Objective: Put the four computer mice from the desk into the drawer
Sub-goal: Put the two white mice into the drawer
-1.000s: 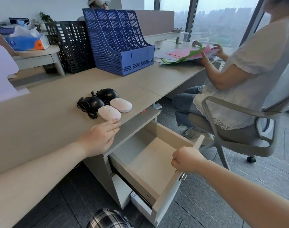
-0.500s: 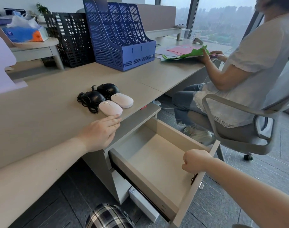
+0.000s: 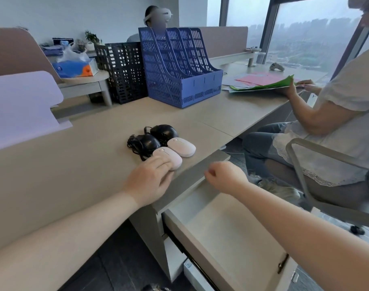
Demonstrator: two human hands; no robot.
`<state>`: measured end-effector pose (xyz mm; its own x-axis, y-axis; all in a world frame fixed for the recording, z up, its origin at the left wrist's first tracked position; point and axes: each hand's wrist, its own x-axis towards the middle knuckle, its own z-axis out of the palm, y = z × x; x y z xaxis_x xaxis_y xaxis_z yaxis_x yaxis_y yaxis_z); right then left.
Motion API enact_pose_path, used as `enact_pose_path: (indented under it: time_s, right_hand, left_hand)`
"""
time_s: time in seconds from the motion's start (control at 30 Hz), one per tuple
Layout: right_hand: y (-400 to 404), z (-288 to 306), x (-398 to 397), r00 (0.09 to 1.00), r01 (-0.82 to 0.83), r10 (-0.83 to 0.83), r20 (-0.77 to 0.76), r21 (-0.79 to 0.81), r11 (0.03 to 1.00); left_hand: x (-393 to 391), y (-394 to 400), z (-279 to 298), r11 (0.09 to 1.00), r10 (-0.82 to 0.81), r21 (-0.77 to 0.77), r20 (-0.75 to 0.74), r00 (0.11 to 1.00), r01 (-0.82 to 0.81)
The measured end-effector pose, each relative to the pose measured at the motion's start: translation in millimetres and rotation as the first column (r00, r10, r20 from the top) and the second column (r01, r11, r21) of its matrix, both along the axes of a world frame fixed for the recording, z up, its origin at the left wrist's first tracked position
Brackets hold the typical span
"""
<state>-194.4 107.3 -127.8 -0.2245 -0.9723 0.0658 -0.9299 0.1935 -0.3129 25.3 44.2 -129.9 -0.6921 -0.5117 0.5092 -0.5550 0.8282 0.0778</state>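
Pink mouse (image 3: 169,157) at desk (image 3: 74,164) front edge, mid-frame; left hand (image 3: 150,180) fingers spread, resting on it. White mouse (image 3: 182,146) and two black mice (image 3: 156,136) touching behind. Right hand (image 3: 224,176) loosely curled, empty, above open drawer (image 3: 232,234), lower right; drawer interior bare.

A high-rise open-plan office: long pale tables (image 3: 95,164) run in rows, split by low fabric dividers (image 3: 221,38). A blue file rack (image 3: 179,76) and a black mesh rack (image 3: 124,70) stand on the near table, with four computer mice (image 3: 162,143) grouped near its edge above an open drawer (image 3: 232,238). A colleague in a grey swivel chair (image 3: 305,175) sorts coloured paper folders (image 3: 263,82). Floor-to-ceiling windows (image 3: 305,38) overlook a hazy city skyline. A tissue box (image 3: 74,68) and a small potted plant (image 3: 91,36) sit on a neighbouring table.
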Motion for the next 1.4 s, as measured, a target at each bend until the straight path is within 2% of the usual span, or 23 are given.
enact_pose_path:
  time_s: [0.13,0.3,0.4,0.57,0.67,0.87,1.13,1.3,1.4]
  right_hand:
    - [-44.4,15.6,14.5,0.994,0.004,0.016,0.105,-0.189,0.982]
    - [-88.0,18.9,25.7,0.978,-0.064,0.084,0.192,-0.108,0.992]
    - [-104.6,17.6,28.4,0.968,-0.077,0.096,0.231,-0.089,0.993]
    - [-109.9,18.9,26.1,0.952,-0.038,0.057,0.301,-0.068,0.997]
    - [-103.8,16.6,23.9,0.936,0.000,0.030,0.350,-0.086,0.996]
    - [-78.7,16.7,3.8,0.903,0.086,-0.005,0.430,-0.169,0.982]
    - [-21.5,10.9,-47.4,0.858,0.185,-0.095,0.505,-0.131,0.974]
    - [14.3,-22.7,-70.0,0.913,0.221,-0.179,0.368,-0.075,0.972]
    - [27.9,-54.9,-76.4,0.889,0.238,-0.224,0.400,0.016,0.971]
  left_hand:
    - [-12.5,-12.7,4.6,0.942,0.258,0.223,0.002,0.966,-0.252]
    - [-27.6,-28.0,9.0,0.861,0.362,0.372,0.036,0.932,-0.348]
    - [-35.6,-34.5,13.1,0.822,0.392,0.408,0.102,0.914,-0.398]
    - [-46.2,-44.1,20.8,0.705,0.439,0.548,0.162,0.884,-0.451]
    - [-51.7,-43.1,23.6,0.696,0.452,0.536,0.191,0.871,-0.479]
    - [-66.6,-28.4,28.5,0.762,0.492,0.408,0.140,0.859,-0.503]
    - [-99.1,19.9,34.7,0.791,0.460,0.370,0.164,0.873,-0.487]
    - [-124.9,61.8,-3.8,0.783,0.393,0.439,0.197,0.898,-0.440]
    - [-137.9,79.2,-36.6,0.714,0.392,0.522,0.255,0.884,-0.466]
